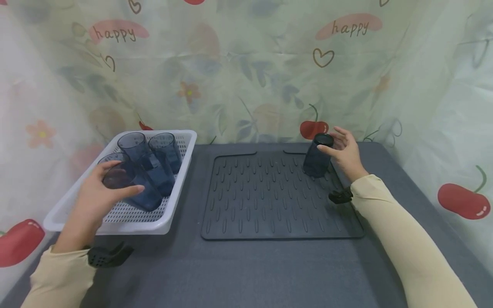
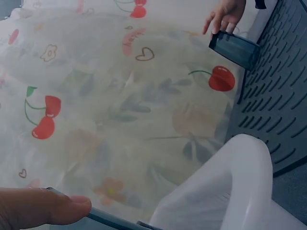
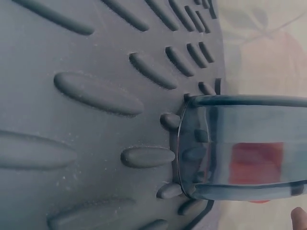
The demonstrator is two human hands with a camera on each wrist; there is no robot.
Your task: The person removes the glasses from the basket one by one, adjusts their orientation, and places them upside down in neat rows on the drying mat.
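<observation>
In the head view my left hand [image 1: 94, 192] grips a blue-tinted drinking glass [image 1: 145, 194] near its rim, thumb on one side and fingers on the other. That glass leans in a white perforated basket [image 1: 181, 179] beside several similar glasses [image 1: 169, 152]. Over on the right, my right hand [image 1: 348, 156] holds another dark blue glass [image 1: 317, 160] by its upper end, bottom up. Its rim meets the ribbed black drying mat [image 3: 96, 96] in the right wrist view. The left wrist view catches my left thumb [image 2: 45, 206] against a glass edge [image 2: 108, 219].
The basket stands at the left of a grey-covered table [image 1: 250, 273], with the mat to its right. Behind hangs a printed curtain [image 1: 231, 85] with cherries and hearts, close to the table's back edge. Black straps [image 1: 109, 256] circle both wrists.
</observation>
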